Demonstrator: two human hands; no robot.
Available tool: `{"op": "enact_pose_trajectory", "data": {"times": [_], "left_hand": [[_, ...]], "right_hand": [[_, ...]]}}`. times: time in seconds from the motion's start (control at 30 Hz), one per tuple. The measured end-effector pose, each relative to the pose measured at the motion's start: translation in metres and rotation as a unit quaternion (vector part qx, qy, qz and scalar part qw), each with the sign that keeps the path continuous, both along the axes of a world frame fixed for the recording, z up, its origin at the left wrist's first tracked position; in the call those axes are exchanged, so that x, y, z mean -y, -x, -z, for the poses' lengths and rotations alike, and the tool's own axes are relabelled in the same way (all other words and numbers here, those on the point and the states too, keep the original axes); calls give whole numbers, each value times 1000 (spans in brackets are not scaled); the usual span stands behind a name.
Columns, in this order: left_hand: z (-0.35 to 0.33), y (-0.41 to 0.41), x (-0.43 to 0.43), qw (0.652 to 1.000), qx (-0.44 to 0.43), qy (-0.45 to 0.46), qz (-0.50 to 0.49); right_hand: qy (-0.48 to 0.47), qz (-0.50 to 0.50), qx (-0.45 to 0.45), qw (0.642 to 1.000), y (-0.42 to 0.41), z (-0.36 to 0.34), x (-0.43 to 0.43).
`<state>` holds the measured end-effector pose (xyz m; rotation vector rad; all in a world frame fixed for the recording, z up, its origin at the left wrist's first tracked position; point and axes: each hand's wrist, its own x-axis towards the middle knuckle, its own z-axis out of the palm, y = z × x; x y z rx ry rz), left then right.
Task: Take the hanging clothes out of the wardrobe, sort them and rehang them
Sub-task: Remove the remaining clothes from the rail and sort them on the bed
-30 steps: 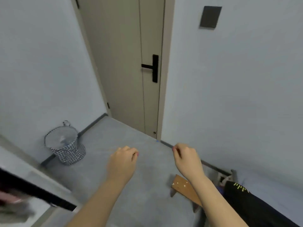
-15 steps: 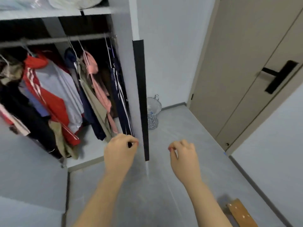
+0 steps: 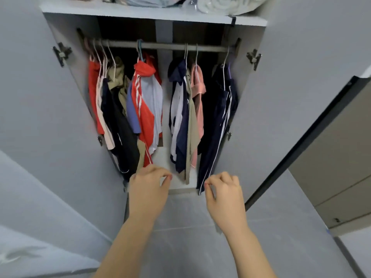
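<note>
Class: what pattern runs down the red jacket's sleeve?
White stripes on the red jacket, seen in the head view.

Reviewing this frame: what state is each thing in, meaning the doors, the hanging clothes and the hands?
left wardrobe door, open.
right wardrobe door, open.
rail, loaded with hangers.
red-and-white jacket, hanging on the rail.
pink shirt, hanging on the rail.
navy striped trousers, hanging at the rail's right end.
left hand, fingers curled, holding nothing.
right hand, fingers curled, holding nothing.
</note>
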<state>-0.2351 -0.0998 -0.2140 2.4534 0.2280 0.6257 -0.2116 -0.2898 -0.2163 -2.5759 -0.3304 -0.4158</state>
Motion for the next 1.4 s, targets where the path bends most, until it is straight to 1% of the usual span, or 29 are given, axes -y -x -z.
{"op": "enact_pose_trajectory", "data": {"times": [0.1, 0.2, 0.3, 0.37, 0.47, 0.57, 0.77, 0.87, 0.97, 1.07, 1.2, 1.4], "left_hand": [[2, 4, -27, 999, 6, -33, -16], [9, 2, -45, 999, 9, -17, -29], [13, 5, -59, 999, 9, 7, -47], [14, 4, -67, 999, 5, 13, -53], [16, -9, -80, 998, -3, 10, -70], [17, -31, -88, 996, -14, -14, -90], [8, -101, -95, 994, -13, -40, -106], [3, -144, -91, 992, -6, -51, -115], [-4, -193, -77, 991, 12, -42, -124], [-9, -223, -69, 990, 16, -47, -133], [-12, -249, -70, 988, -1, -48, -147], [-3, -285, -85, 987, -27, -8, -160]], "right_hand": [[-3, -17, -4, 1000, -3, -2, -33], [-7, -46, -30, 998, -12, -2, -58], [-49, -90, -77, 992, -20, -2, -80], [-61, -112, -73, 989, -25, -5, -92], [-49, -117, -55, 990, -43, -7, -105], [-19, -105, -18, 994, -74, -3, -113], [-27, -121, -7, 992, -157, 0, -119], [-29, -139, -19, 990, -200, -5, -119], [-43, -167, -28, 985, -246, -16, -104], [-61, -157, -37, 985, -283, -18, -88], [-82, -137, -59, 985, -322, -12, -82], [-92, -166, -105, 976, -354, -7, -107]]}}
